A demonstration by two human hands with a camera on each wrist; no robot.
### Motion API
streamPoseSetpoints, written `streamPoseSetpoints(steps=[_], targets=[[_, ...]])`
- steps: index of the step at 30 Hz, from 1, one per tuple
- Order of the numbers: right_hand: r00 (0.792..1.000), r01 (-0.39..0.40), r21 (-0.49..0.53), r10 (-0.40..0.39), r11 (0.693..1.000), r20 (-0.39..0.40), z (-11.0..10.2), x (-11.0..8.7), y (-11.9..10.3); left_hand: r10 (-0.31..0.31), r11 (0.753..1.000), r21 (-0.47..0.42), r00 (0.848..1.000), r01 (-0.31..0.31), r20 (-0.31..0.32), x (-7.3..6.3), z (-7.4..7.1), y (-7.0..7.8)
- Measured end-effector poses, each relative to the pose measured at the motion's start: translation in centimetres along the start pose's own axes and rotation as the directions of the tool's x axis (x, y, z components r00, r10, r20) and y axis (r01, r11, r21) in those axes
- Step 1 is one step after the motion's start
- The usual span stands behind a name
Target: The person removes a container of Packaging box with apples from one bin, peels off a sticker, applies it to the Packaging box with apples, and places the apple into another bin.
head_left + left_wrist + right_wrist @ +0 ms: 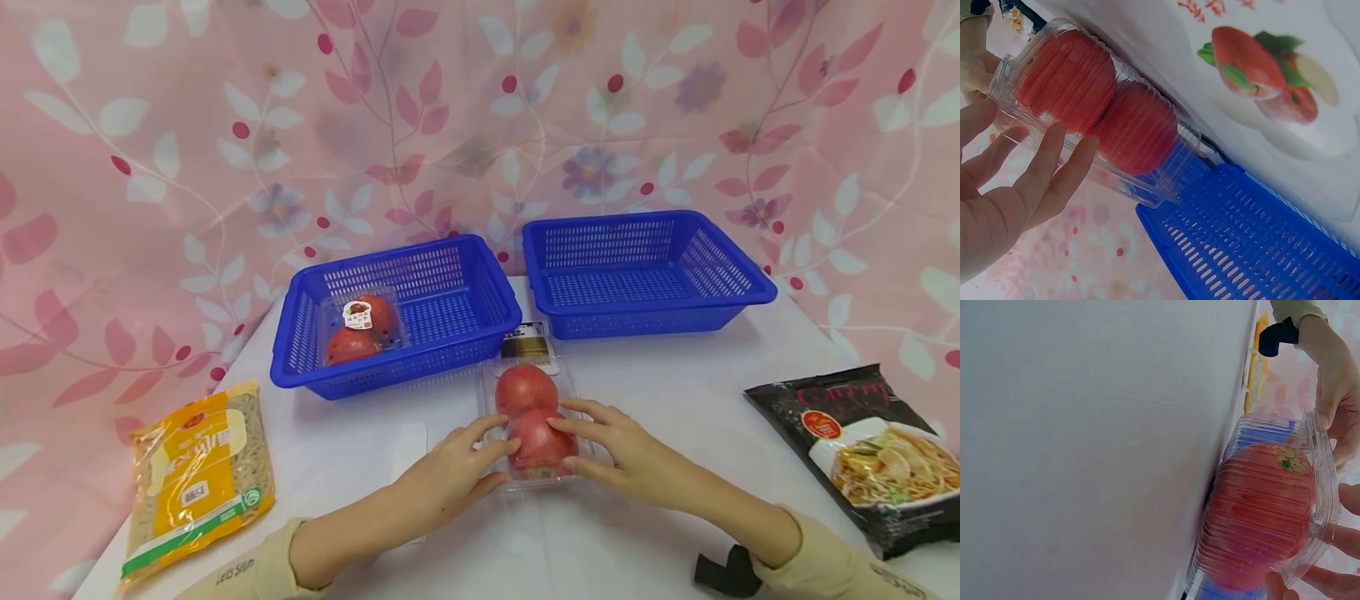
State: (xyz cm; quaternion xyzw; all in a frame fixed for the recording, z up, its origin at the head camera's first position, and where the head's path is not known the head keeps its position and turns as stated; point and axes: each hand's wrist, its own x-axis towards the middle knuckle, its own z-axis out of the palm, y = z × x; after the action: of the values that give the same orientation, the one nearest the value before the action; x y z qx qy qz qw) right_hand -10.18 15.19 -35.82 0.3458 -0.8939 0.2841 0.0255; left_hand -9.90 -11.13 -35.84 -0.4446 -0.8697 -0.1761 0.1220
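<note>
A clear plastic box with ridged sides [487,387] holds two red tomatoes [527,389] and lies on the white table. My left hand [453,475] touches its near left side, the fingers spread and only slightly bent. From the right, my right hand [630,450] rests its fingertips on the box's near right part. In the left wrist view, the left fingers [1044,172] lie along the box's rim, close to the tomatoes [1138,128]. The right wrist view shows the left thumb at a corner of the rim, with a tomato [1260,500] inside the box.
Two blue baskets [405,379] [648,321] stand behind; the left one contains another tomato box [367,321]. A black-and-gold pack [528,346] lies behind the box. A yellow bag [198,475] lies left, a black curry noodle packet [862,458] right. A black object [727,571] is near the right sleeve.
</note>
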Motion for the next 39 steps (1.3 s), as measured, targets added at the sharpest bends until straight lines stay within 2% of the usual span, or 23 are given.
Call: streamPoseSetpoints(steps=[7,16,22,26,31,39], targets=[[1.0,-0.009,-0.011,0.009,1.0,-0.001,0.0,-0.3,0.1,-0.005,1.0,-0.024,1.0,0.006,0.016,-0.2,0.1,-0.1],[0.999,0.01,-0.124,-0.005,0.992,0.043,-0.6,-0.5,-0.2,0.005,0.999,-0.052,0.998,-0.002,0.069,-0.6,-0.5,-0.2],[0.997,0.077,-0.184,-0.08,0.98,-0.01,-0.5,-0.4,-0.2,-0.001,1.0,-0.025,0.996,0.003,0.094,-0.7,-0.8,-0.2],[0.993,0.103,-0.198,-0.112,0.975,-0.036,-0.4,-0.3,0.0,-0.017,1.0,-0.02,0.996,0.019,0.086,-0.8,-0.9,-0.2],[0.988,0.127,-0.215,-0.142,0.968,-0.057,-0.4,0.0,-0.1,-0.046,0.999,-0.011,0.998,0.046,0.047,-1.0,-1.2,-0.3],[0.997,0.073,-0.188,-0.078,0.979,-0.022,-0.8,0.5,-0.6,-0.129,0.991,0.028,0.99,0.127,0.055,-1.6,-1.7,-0.4]])
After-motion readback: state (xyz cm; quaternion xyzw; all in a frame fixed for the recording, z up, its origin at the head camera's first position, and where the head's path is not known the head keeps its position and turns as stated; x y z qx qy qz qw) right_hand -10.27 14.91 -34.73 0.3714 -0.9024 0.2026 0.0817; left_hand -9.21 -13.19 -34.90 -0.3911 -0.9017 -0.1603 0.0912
